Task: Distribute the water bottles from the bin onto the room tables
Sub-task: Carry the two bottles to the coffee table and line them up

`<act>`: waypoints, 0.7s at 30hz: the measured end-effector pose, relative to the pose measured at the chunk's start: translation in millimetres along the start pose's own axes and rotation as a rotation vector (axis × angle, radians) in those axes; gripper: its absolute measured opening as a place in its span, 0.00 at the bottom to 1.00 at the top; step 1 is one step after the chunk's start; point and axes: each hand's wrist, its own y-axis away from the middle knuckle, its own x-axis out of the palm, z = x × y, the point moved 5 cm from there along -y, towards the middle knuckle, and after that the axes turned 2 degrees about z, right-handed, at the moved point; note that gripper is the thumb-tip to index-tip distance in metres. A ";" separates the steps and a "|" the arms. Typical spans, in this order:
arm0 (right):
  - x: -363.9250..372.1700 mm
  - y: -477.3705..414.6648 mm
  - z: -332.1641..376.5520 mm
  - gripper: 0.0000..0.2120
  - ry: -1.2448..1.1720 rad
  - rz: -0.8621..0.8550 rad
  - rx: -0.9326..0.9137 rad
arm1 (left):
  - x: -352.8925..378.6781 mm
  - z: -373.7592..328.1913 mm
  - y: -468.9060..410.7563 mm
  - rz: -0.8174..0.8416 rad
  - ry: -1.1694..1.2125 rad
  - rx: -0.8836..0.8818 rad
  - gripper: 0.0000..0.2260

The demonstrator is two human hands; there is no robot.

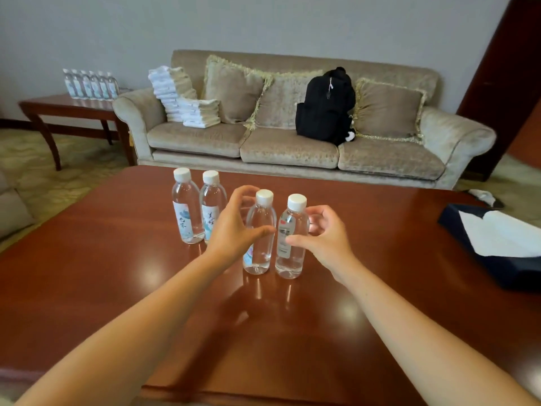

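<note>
Left hand (pixel 234 224) and right hand (pixel 328 235) cup the two bottles (pixel 259 259) farthest from the sofa (pixel 289 148), grip indeterminate; seat bases flat.

The left hand (pixel 234 224) covers part of the clear white-capped plastic water bottle (pixel 262 218), actual grip unclear; the dark navy open box (pixel 509 271) runs off the right edge.

Your glossy wooden coffee table (pixel 380 303) carries four upright water bottles. One pair (pixel 187 206) stands close together toward its 11 o'clock, and a second pair (pixel 291 259) stands just beside each other near the centre. At the table's 3 o'clock edge sits a dark bin (pixel 497 268) with white lining. Off at your 10 o'clock, a side table (pixel 58 106) holds a row of bottles (pixel 90 85).
</note>
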 end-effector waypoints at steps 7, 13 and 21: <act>-1.2 5.2 -7.4 0.26 -0.011 -0.034 -0.006 | 0.0 -2.0 8.6 -0.001 -0.037 -0.019 0.36; 8.0 8.1 -5.7 0.27 0.020 -0.007 -0.011 | 0.6 11.8 23.8 0.100 -0.020 -0.077 0.42; 8.4 13.4 -24.1 0.34 0.083 0.080 0.073 | 5.0 23.9 36.4 0.098 -0.094 -0.187 0.37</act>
